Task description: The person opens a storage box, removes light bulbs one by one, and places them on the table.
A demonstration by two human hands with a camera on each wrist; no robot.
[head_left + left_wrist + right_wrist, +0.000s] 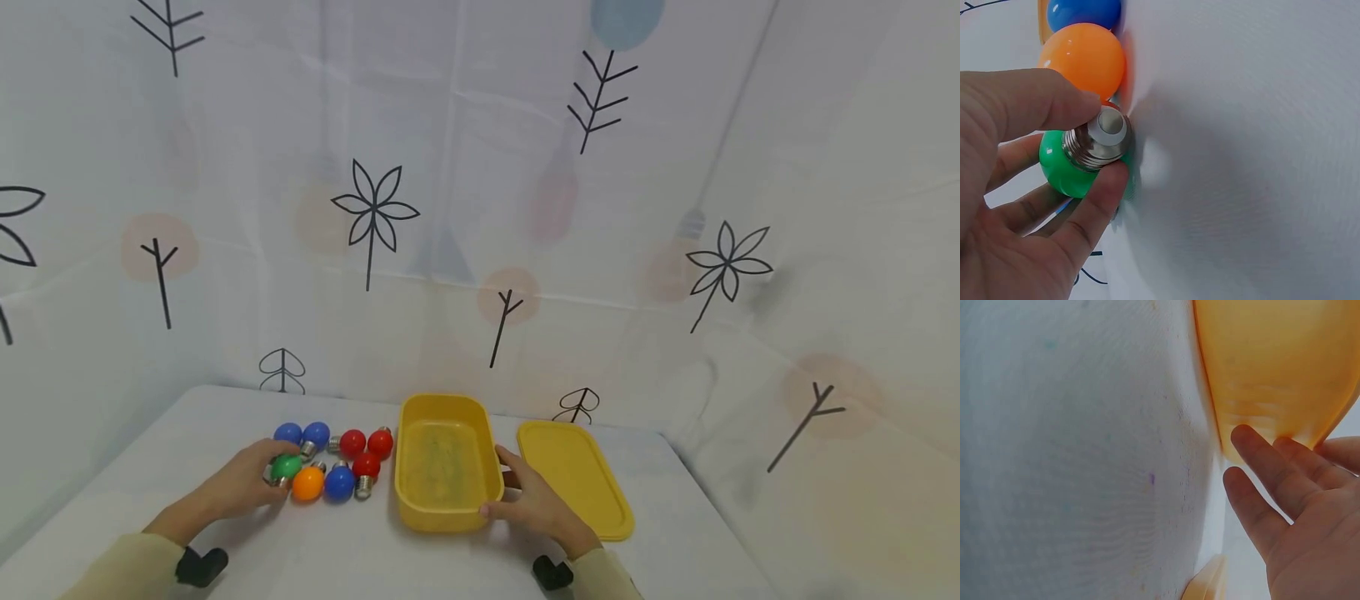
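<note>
In the head view my left hand (243,482) is at the left end of a group of coloured light bulbs. It pinches a green light bulb (1063,164) with a silver screw base; the left wrist view shows the thumb and a finger at that base. Beside it lies an orange bulb (308,483). My right hand (531,500) is at the right side of a yellow plastic box (442,521). Its fairly straight fingers (1266,456) touch the box wall in the right wrist view. The box is open at the top, with no bulbs visible inside.
Several more bulbs lie between the left hand and the box: blue bulbs (340,483) and red bulbs (367,466). A flat yellow lid (577,479) lies right of the box on the white table (360,550). Behind hangs a patterned white cloth (450,208).
</note>
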